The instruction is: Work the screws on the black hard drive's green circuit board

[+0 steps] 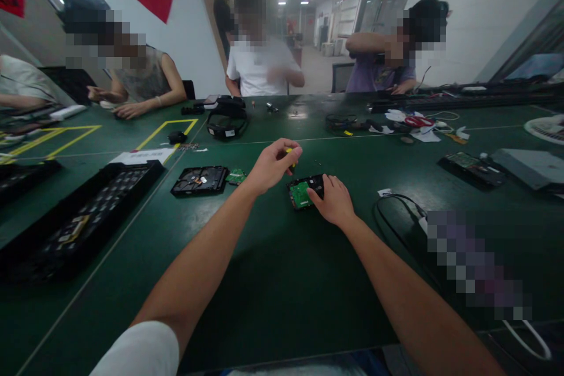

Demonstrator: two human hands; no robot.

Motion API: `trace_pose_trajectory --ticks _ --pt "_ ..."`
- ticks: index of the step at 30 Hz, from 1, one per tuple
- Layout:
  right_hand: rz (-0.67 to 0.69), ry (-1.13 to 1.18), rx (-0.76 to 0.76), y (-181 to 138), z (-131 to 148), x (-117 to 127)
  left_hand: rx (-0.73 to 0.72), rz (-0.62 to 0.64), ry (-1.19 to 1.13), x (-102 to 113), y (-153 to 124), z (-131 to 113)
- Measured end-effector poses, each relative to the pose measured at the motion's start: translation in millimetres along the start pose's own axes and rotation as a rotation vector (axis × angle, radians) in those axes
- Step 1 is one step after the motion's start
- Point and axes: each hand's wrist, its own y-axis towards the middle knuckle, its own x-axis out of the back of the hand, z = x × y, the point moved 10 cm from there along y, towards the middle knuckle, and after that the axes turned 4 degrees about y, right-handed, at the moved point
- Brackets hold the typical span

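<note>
A hard drive lies on the green table in front of me, its green circuit board facing up. My right hand grips its right side, thumb over the board and fingers along the far edge. Just above the drive's far left corner, my left hand pinches a small screwdriver with a yellow and black handle; the tip is too small to make out. To the left lies another hard drive, with a loose green circuit board beside it. Tiny dark bits lie beyond the gripped drive.
A long black tray stands at the left. On the right are a drive-like unit, a grey metal box and a black cable. A black headset and tangled wires lie farther back. Several people sit opposite.
</note>
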Motion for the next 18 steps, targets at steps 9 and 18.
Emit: trace_pose_trajectory --ticks 9,18 --pt "0.013 0.022 -0.014 -0.8 0.0 1.7 0.033 -0.027 0.001 3.5 -1.1 1.1" --pt "0.012 0.017 -0.008 -0.6 0.8 1.6 0.022 0.036 -0.057 -2.4 -1.9 -1.9"
